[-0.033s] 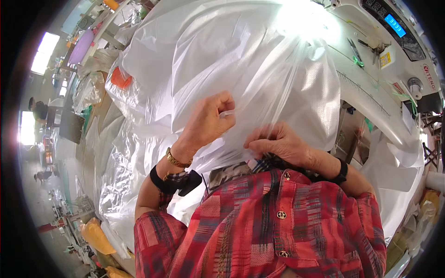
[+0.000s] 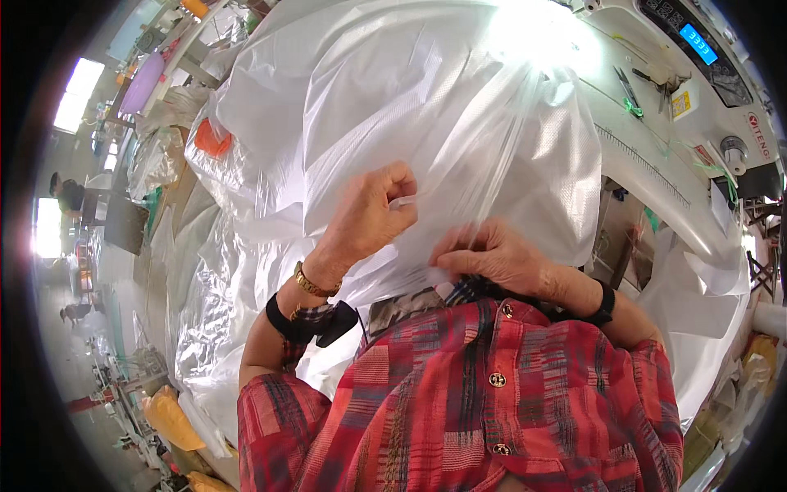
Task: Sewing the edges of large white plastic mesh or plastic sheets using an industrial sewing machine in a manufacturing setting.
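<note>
A large sheet of translucent white plastic (image 2: 369, 107), textured and creased, lies spread under and in front of my hands. With curled fingers and thumb, my left hand (image 2: 373, 209) pinches the plastic over its middle. My right hand (image 2: 496, 256) is close by to the right, near my shirt front, its thumb and fingers pinched on the plastic. Taut pleats in the sheet run from the bright lamp glare down toward that right hand. Its fingertips are slightly blurred, and the sheet's edge between my hands is hard to make out.
A sewing machine (image 2: 697, 107) with a lit blue display stands at the far right. Thread snips (image 2: 630, 90) with a green handle lie on its table, beside a ruler strip (image 2: 643, 164). More crumpled clear plastic (image 2: 201, 328) and an orange-red object (image 2: 213, 139) are at the left.
My right fingers shift very slightly in a blurred motion. My left hand and the sheet stay nearly the same.
</note>
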The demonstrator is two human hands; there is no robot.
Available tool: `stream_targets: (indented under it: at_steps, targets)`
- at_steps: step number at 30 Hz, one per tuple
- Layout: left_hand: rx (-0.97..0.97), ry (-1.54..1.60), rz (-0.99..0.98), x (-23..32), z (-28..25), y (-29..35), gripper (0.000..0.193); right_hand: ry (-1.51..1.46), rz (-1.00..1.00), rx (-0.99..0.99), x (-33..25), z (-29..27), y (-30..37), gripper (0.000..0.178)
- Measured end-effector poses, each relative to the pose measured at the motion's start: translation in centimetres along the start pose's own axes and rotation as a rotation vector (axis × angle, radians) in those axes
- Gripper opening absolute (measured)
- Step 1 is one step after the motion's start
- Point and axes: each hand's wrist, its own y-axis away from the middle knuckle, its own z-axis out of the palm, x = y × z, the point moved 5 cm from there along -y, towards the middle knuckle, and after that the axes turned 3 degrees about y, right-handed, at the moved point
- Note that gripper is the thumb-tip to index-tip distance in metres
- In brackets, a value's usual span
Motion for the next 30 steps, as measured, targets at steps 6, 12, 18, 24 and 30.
stream_targets:
  at_steps: [6,12,18,24,30]
  targets:
    - [-0.124,0.154,0.029,2.7,1.2,0.5,0.014,0.049,-0.202,0.041,-0.3,0.0,-0.3,0.018]
    - [-0.21,0.205,0.028,1.4,3.1,0.0,0.012,0.006,-0.019,0.13,-0.2,0.1,0.3,0.026]
    - [-0.1,0.03,0.166,1.0,3.1,-0.2,0.01,0.012,0.037,0.127,0.9,0.1,0.3,0.021]
    - [-0.079,-0.006,0.169,1.2,3.6,0.0,0.018,0.339,0.028,0.173,-1.4,1.4,1.2,0.023]
    - [-0.047,-0.102,0.232,1.3,3.4,0.4,0.02,0.459,-0.02,0.239,-2.5,1.2,1.2,0.023]
